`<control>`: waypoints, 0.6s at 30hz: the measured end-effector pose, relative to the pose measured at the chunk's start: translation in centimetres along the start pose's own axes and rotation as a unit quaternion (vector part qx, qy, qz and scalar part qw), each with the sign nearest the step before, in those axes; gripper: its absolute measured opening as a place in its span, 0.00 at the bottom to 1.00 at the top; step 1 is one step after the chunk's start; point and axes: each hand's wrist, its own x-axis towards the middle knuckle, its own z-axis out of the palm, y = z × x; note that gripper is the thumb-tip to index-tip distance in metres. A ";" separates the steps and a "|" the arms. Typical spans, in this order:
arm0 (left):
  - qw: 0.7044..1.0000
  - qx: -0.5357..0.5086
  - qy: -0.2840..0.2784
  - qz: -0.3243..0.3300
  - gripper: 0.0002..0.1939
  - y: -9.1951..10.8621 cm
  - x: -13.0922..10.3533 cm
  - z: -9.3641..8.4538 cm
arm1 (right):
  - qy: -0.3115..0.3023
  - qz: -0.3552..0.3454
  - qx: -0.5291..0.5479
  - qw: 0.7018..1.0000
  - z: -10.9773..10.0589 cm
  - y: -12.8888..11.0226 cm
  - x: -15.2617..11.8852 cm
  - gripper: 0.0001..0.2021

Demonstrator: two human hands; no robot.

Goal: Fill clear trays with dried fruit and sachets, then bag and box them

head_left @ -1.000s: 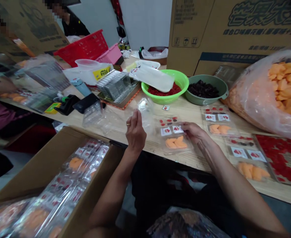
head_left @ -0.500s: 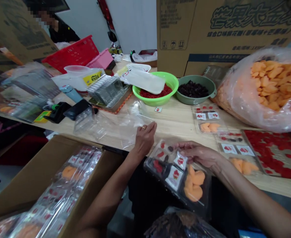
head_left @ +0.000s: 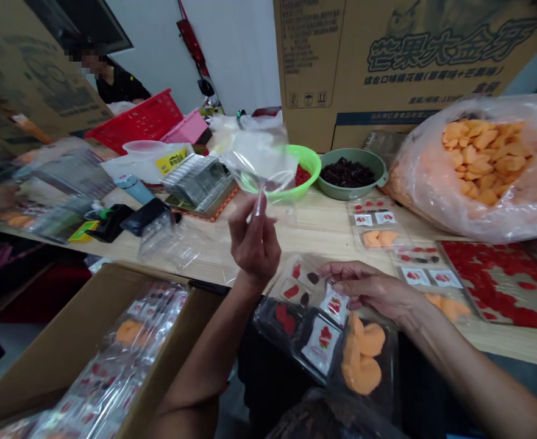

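Pinching a clear plastic bag by its lower end, the left hand holds it upright above the desk. Just right of that hand and lower, off the desk's near edge, the right hand grips a filled snack tray, fingers closed on its far rim, its long axis slanting down-right.
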 end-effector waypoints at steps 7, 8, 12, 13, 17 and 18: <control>0.960 0.078 -0.268 0.002 0.21 -2.5 -11.0 0.9 | 0.020 0.049 0.018 0.998 -2.2 4.0 0.0 0.21; 0.953 0.095 -0.289 0.001 0.20 -2.6 -11.2 0.9 | 0.014 0.055 0.018 0.998 -2.3 4.4 0.3 0.21; 0.951 0.121 -0.285 -0.004 0.15 -2.5 -9.4 1.0 | 0.000 0.062 0.025 0.998 -2.7 5.0 1.3 0.22; 0.953 0.115 -0.279 -0.003 0.13 -2.6 -8.8 1.1 | 0.005 0.059 0.028 0.998 -2.8 4.9 1.5 0.22; 0.956 0.090 -0.279 0.014 0.15 -3.3 -7.4 2.1 | 0.023 0.046 0.036 0.998 -2.8 4.5 2.0 0.22; 0.956 0.083 -0.281 0.026 0.17 -3.4 -7.2 2.3 | 0.018 0.044 0.038 0.998 -2.7 4.4 2.0 0.22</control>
